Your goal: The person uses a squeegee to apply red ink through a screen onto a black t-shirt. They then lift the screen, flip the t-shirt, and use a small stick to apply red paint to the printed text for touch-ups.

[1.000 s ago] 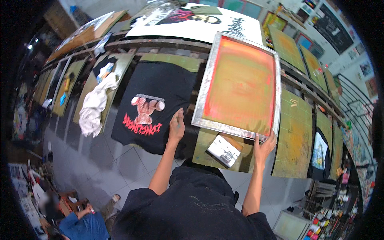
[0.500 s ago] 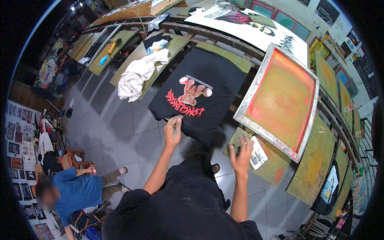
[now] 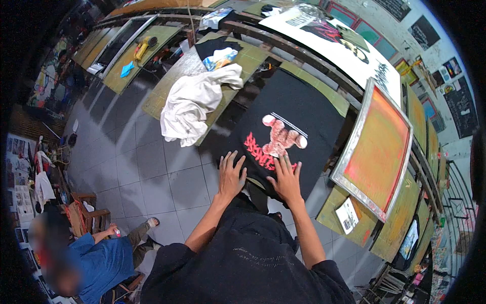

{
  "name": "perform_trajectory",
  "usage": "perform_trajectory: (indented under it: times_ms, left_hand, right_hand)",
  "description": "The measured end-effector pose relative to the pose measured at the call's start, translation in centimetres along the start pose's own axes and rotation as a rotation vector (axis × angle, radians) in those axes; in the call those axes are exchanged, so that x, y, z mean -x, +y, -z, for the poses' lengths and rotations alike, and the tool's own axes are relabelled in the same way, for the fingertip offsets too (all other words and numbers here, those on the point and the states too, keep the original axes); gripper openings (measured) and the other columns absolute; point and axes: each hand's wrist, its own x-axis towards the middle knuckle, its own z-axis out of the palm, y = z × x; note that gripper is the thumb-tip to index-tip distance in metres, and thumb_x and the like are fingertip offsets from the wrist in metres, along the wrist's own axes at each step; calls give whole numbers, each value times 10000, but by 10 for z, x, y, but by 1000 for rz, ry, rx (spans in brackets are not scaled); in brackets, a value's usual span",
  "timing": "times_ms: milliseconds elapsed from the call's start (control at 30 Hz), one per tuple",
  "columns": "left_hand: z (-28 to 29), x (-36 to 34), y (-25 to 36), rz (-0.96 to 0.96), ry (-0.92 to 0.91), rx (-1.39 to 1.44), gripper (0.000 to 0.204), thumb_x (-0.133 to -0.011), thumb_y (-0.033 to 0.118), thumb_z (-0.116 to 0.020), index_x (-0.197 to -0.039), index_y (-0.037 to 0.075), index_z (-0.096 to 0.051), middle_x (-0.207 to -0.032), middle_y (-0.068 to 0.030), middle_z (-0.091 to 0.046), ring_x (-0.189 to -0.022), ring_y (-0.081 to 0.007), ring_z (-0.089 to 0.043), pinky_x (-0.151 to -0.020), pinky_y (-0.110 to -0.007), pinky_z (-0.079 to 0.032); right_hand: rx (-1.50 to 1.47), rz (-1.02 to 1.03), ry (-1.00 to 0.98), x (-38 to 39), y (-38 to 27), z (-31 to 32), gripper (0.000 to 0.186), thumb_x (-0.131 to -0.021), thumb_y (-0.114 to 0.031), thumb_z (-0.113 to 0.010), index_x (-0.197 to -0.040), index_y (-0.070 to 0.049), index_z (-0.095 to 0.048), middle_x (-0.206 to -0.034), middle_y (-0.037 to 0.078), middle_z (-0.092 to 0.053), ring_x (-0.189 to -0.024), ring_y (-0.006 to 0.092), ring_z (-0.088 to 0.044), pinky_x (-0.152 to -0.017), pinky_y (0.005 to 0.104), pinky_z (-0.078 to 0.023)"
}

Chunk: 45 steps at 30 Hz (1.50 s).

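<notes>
Black cloth makes the shirt (image 3: 294,108), which lies on a board directly in front of both hands. The right hand (image 3: 286,180) is opened wide, with its fingers over the red lettering (image 3: 259,154), just below the printed bear (image 3: 279,141). The left hand (image 3: 232,177), also with fingers apart, is at the near left edge of the shirt. Right of the right hand is a framed screen (image 3: 375,152); ahead and left of the left hand lies a crumpled white cloth (image 3: 192,104).

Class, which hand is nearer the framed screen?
Right. The right hand is over the printed shirt, left of the framed screen; the left hand is farther left, by the shirt's lower edge.
</notes>
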Motion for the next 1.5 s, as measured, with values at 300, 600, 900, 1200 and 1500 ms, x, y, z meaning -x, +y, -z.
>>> perform_trajectory:
  times_ms: [300, 600, 900, 1200, 1500]
  left_hand:
    - [19, -23, -70, 376, -98, 434, 579, -973, 214, -668, -1461, -17, -459, -1393, -272, -521, -1274, -442, -532, -1080, -492, -428]
    - [28, -29, -90, 883, -271, 667, 699, -964, 609, -614, -1288, -8, -656, -1232, -232, -683, -1183, -348, -637, -1005, -427, -477]
    - [-50, 13, -106, 1645, -24, 1491, 502, -966, 649, -574, -1059, 162, -656, -902, -66, -653, -883, -270, -620, -724, -467, -509]
    - [-54, 23, -126, 1571, -152, 1626, 294, -1059, 342, -463, -1147, 149, -666, -1135, -82, -726, -1046, -331, -659, -889, -652, -490]
    - [-70, 27, -157, 1520, 295, 1784, 150, -1043, 217, -542, -1116, 100, -600, -1052, -85, -652, -977, -271, -643, -921, -508, -528]
  right_hand:
    - [85, -156, -14, 15, -1, -15, 770, -951, -374, -664, -1578, -69, -337, -1679, 166, -249, -1558, 360, -213, -1218, 679, -95]
    - [-104, -656, 286, 85, 28, -49, 767, -1026, -365, -572, -1573, 63, -247, -1646, 323, -189, -1543, 452, -174, -1248, 560, -137]
    - [-1478, -1187, 379, 128, 66, -92, 977, -991, -767, -325, -1611, -16, -262, -1651, 185, -314, -1508, 377, -310, -1213, 494, -292]
    - [-1449, -1094, 306, 164, 107, -150, 757, -1015, -626, -478, -1432, 4, -526, -1413, 174, -593, -1269, 345, -585, -1032, 495, -499]
    - [-1405, -1043, 541, 166, 104, -144, 473, -1096, -328, -456, -1301, 76, -594, -1228, 166, -684, -1075, 302, -678, -933, 421, -536]
